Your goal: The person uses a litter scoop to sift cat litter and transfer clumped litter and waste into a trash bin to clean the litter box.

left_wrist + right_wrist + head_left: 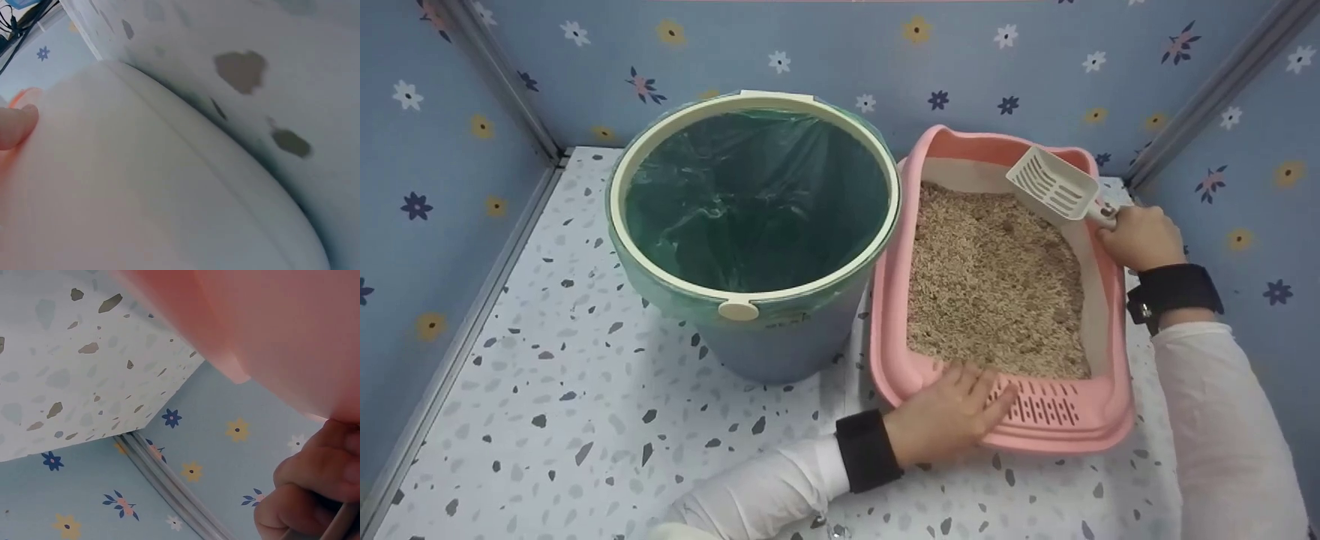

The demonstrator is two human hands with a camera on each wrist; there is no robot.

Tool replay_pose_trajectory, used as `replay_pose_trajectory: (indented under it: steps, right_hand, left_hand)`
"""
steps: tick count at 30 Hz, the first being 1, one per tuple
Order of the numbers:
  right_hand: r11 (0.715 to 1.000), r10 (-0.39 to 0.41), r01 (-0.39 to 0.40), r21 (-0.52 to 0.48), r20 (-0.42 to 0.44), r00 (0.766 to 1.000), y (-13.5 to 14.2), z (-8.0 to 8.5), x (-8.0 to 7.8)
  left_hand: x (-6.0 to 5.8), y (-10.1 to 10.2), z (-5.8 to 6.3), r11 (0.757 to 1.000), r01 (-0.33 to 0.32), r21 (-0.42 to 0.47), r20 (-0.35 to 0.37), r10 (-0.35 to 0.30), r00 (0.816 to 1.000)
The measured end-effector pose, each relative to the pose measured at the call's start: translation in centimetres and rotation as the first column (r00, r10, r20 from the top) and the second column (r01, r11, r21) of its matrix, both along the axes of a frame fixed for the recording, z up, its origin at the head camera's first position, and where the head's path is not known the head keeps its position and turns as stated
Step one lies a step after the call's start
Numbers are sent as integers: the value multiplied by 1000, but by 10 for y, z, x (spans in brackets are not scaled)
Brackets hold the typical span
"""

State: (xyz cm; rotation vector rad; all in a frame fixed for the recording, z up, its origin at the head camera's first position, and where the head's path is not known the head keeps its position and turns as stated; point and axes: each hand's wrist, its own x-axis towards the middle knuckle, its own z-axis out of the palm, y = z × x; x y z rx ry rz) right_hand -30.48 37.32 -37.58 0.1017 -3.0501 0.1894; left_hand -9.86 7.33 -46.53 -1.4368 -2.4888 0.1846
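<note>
A pink litter box (889,300) filled with tan, grainy litter (997,285) stands on the right of the table. My right hand (1144,236) grips the handle of a slotted, pale litter scoop (1054,184) at the box's far right rim. The scoop's head tilts above the back right corner of the litter. In the right wrist view, curled fingers (309,486) hold the handle beside the pink wall. My left hand (949,416) rests with spread fingers on the front ledge of the box, near its slots. The left wrist view shows only one fingertip (17,126).
Left of the box stands a bin (787,345) lined with a green plastic bag (757,202) under a cream rim. Flowered panels (840,60) enclose the speckled white table (585,390) at the back and both sides.
</note>
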Motion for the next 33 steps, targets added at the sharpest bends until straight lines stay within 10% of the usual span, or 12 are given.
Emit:
replay_pose_trajectory:
  steps: [23, 33]
  right_hand:
    - [989, -140, 139, -48, -38, 989, 1, -8, 58]
    - [979, -200, 201, -23, 30, 979, 1, -5, 44]
  left_hand:
    - [-3, -42, -1, 986, 113, 122, 128, -128, 983]
    - [6, -31, -1, 985, 12, 170, 99, -30, 995]
